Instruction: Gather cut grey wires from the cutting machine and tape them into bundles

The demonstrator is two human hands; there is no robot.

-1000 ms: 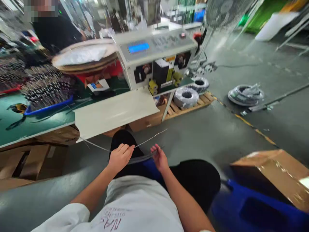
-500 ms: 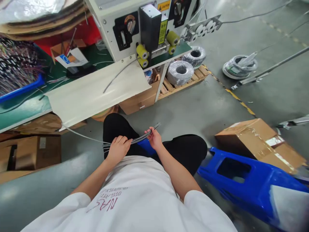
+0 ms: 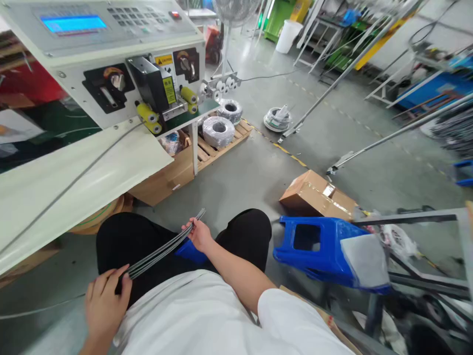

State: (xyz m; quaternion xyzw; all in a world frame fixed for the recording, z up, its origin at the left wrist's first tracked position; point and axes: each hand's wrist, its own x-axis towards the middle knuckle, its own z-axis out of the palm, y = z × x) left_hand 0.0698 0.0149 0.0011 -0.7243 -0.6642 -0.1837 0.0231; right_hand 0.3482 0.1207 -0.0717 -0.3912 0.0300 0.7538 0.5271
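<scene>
Two hands are at work low in the frame, and we have one slim bundle of grey cables (image 3: pixel 162 254) stretched between them. It slants across our lap, left of the bottom centre, in front of the black trousers (image 3: pixel 244 234). Our right hand (image 3: pixel 198 234), near the middle of the frame, is closed around the bundle just short of its upper end, and the tips poke out beyond the fingers. Down at lower left, our left hand (image 3: pixel 107 301) pinches the other end between thumb and fingers. A lone grey strand (image 3: pixel 40 310) runs from beside that hand to the left edge; whether it joins the bundle, we cannot tell, as the hand covers the spot.

On handling, we judge these light and springy: stiff enough to hold a gentle bow, smooth enough to slide over one another, hardly fragile. A ring of fingers near each end looks the best hold, since the middle fans out a little.

Up at upper left, another grey cable (image 3: pixel 84 170) lies over the pale sheet (image 3: pixel 121 162), reaching up to the yellow rollers (image 3: pixel 148 112) of the machine (image 3: pixel 74 81).
</scene>
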